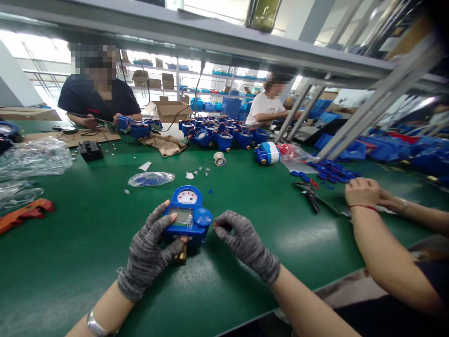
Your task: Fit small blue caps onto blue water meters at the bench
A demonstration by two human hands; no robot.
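A blue water meter (pixel 179 230) with a round white dial, a small display and a domed blue cap (pixel 202 216) stands on the green table. My left hand (pixel 145 255), in a grey knitted glove with bare fingertips, grips the meter from its left side. Below the meter, a brass pipe end (pixel 181 255) shows beside my thumb. My right hand (pixel 245 243), gloved the same way, is just right of the meter, apart from it. Its thumb and forefinger are pinched together; I cannot make out whether anything is between them.
A wire spool (pixel 220 159), a plastic bag (pixel 150 179) and pliers (pixel 310 197) lie beyond my hands. Many blue meters (pixel 224 139) stand farther back. A co-worker's hands (pixel 363 193) work at the right. Two people sit across the table; a metal shelf beam (pixel 210 40) crosses overhead.
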